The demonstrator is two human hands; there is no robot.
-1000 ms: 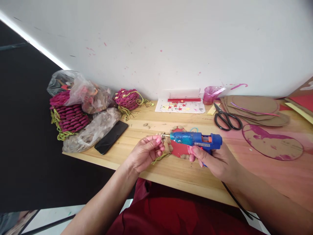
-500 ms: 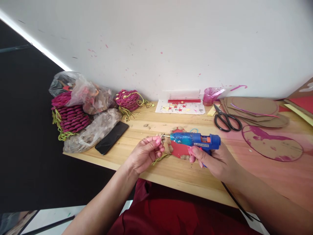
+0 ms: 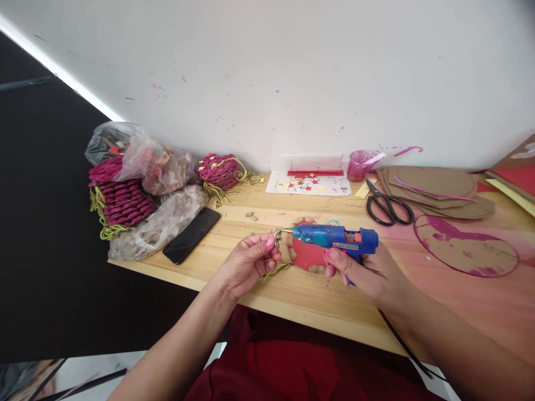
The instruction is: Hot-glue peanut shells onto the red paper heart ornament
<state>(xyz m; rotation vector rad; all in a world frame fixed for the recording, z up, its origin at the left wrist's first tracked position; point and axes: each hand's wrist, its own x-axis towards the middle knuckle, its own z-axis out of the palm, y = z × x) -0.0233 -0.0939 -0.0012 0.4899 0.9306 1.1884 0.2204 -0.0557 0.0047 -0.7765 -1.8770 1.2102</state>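
Observation:
Between the thumb and fingertips of my left hand is a small hollow half of a peanut shell. My right hand grips a blue hot glue gun by its handle, with its metal nozzle pointing left at the shell. Nozzle and shell are at or nearly at contact. Under the gun lies a red disc edged with brown shell pieces, partly hidden by the gun and my hands. A yellow-green cord trails from its left side.
At left are plastic bags, stacked magenta pieces and a black phone. Star cutouts lie on paper at the back, beside a pink cup. Black scissors, cardboard shapes and a painted cardboard piece are at right.
The glue gun has shifted very slightly right, its nozzle drawing a little back across the shell. My left hand has stayed nearly still.

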